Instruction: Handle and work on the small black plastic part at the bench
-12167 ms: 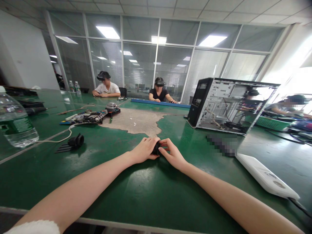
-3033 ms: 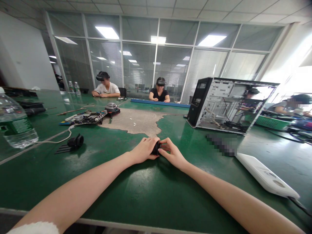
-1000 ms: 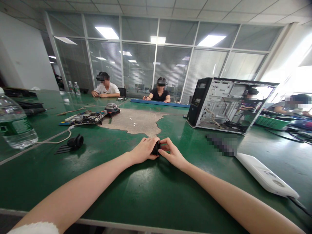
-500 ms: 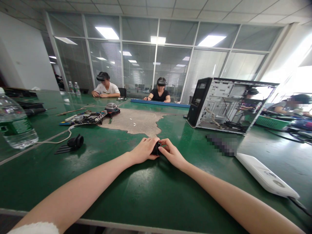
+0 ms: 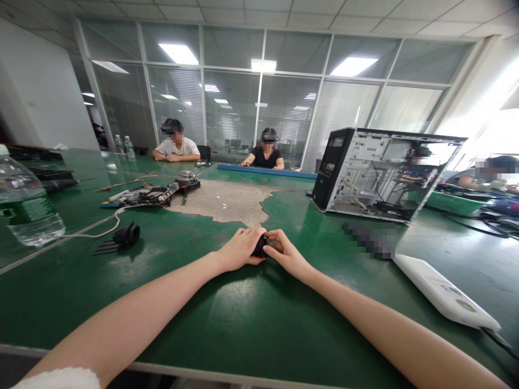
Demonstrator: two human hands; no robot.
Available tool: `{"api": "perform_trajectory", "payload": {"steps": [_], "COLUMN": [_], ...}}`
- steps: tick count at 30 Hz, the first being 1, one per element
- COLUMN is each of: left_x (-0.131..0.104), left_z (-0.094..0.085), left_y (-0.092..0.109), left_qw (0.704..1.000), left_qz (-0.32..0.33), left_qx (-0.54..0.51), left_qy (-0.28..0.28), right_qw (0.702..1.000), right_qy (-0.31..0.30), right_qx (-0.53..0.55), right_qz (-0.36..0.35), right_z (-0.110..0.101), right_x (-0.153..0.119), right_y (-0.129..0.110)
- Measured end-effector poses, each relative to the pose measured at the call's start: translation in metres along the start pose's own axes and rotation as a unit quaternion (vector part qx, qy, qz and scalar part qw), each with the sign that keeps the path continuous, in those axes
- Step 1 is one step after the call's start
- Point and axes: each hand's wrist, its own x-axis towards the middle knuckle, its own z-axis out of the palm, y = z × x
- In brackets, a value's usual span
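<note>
A small black part [image 5: 260, 246], round-edged and mostly covered by my fingers, is between my hands just above the green table [image 5: 243, 324]. My left hand [image 5: 242, 248] is wrapped over it from the left, thumb underneath. From the right, my right hand [image 5: 284, 252] pinches its edge with thumb and fingertips. What kind of part it is cannot be made out. Left of my hands lies another black plastic piece [image 5: 127, 234] with a round collar and several long prongs.
An open computer case [image 5: 381, 178] stands at the right, with a white power bank-like device [image 5: 446, 292] nearer me. A circuit board [image 5: 141, 195] lies back left; a water bottle [image 5: 30, 208] stands at far left. Two people sit across the table, others at the right.
Almost nothing differs. Both hands stay around the black part, with only a slight shift of the whole view.
</note>
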Motion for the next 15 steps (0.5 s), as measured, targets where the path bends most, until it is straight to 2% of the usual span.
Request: {"api": "perform_trajectory", "payload": {"steps": [5,9,15], "left_x": [0.0006,0.0007,0.0003], "left_z": [-0.0002,-0.0001,-0.0015], "left_y": [0.0,0.0005,0.0011], "left_qw": [1.0,1.0,1.0], "left_qz": [0.003,-0.001,0.002], "left_qx": [-0.003,-0.013,-0.007], "left_qy": [0.0,0.007,0.004], "right_qw": [0.999,0.998,0.999], "right_qy": [-0.033,-0.017,0.008], "right_qx": [0.035,0.057,0.028], "right_qz": [-0.019,-0.005,0.015], "right_z": [-0.0021,-0.0014,-0.002], "right_x": [-0.0009,0.0005,0.002], "right_y": [-0.0039,-0.0028,0.0021]}}
